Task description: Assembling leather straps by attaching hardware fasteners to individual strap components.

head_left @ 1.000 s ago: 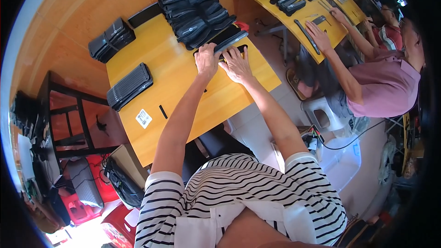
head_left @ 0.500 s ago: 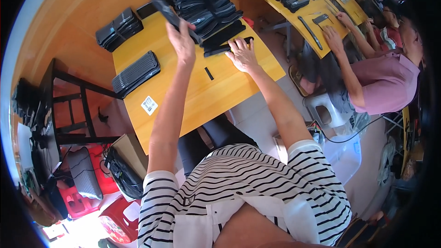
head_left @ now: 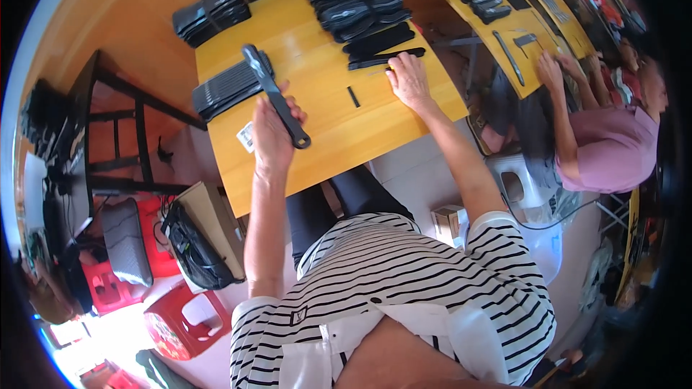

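Observation:
My left hand grips a long black strap with a hole at its rounded lower end and pale print on its upper part. It is held slantwise above the table. My right hand rests on the table with its fingers curled together, by the right end of narrow black strips. Whatever its fingertips pinch is too small to make out. A wider black piece lies just beyond the strips. Between my hands a short black strip lies on the wooden table.
Neatly layered black straps lie at the table's left, near a white label. Tied black bundles and a tall black stack stand behind. A co-worker in pink sits right, at another yellow table.
My left hand has brought the strap down and nearer to me, turning it so the holed end shows. My right hand has drawn back off the strips, its fingers now curled.

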Motion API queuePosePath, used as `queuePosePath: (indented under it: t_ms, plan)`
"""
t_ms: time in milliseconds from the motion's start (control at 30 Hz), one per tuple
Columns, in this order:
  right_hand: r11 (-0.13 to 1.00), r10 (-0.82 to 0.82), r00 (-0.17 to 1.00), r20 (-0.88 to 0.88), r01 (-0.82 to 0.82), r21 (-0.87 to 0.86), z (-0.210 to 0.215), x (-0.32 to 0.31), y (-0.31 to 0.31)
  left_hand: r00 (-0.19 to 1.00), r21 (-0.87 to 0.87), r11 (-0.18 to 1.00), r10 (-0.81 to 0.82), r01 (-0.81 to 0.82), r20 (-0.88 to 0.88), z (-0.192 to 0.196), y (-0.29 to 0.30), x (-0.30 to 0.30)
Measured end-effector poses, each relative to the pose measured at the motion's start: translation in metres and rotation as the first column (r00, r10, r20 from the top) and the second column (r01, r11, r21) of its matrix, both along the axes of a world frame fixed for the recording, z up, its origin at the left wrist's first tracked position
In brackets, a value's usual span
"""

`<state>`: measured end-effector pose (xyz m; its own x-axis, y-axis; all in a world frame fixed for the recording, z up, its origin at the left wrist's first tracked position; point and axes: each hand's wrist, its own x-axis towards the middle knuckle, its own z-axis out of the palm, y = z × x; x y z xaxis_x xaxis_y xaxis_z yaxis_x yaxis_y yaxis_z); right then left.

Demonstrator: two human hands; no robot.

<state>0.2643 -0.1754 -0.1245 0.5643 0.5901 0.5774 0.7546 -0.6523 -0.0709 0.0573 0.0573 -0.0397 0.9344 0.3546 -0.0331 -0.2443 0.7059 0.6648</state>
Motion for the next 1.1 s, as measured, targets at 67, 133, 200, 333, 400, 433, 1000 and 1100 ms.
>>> queuePosePath:
  t_ms: [67,133,200,333,400,433,1000,1100]
  plan:
    - [0.998,-0.001,1.0,-0.027,-0.001,-0.065,0.006,-0.002,0.005,0.997,-0.366,0.93,-0.047,0.022,-0.059,-0.02,-0.008,-0.025]
    - [0.992,0.042,0.996,-0.078,-0.051,-0.113,0.009,-0.001,0.001,0.997,-0.423,0.903,-0.08,0.076,0.007,-0.031,-0.018,-0.041]
    - [0.985,0.115,0.986,-0.124,-0.13,-0.117,0.013,-0.003,-0.001,0.997,-0.459,0.885,-0.063,0.078,0.049,-0.03,-0.025,-0.051]
    - [0.967,0.115,0.945,-0.307,-0.177,-0.181,0.034,-0.028,0.003,0.999,-0.398,0.916,-0.037,0.047,0.032,-0.02,-0.025,-0.06]
    - [0.986,0.039,0.892,-0.451,-0.107,-0.125,0.039,-0.048,0.003,0.999,-0.219,0.975,-0.029,0.025,-0.017,-0.014,-0.025,-0.062]
    - [0.987,0.031,0.893,-0.45,-0.098,-0.127,0.04,-0.059,0.0,0.999,-0.22,0.975,-0.037,0.033,-0.015,-0.008,-0.028,-0.061]
    - [0.669,0.71,0.448,-0.543,-0.187,0.719,0.165,-0.173,0.054,0.919,0.94,0.315,0.395,-0.129,-0.006,0.022,-0.053,-0.069]
    - [0.723,0.658,0.591,-0.466,-0.323,0.611,0.164,-0.178,0.043,0.908,0.712,0.686,0.381,-0.151,-0.174,0.035,-0.049,-0.081]
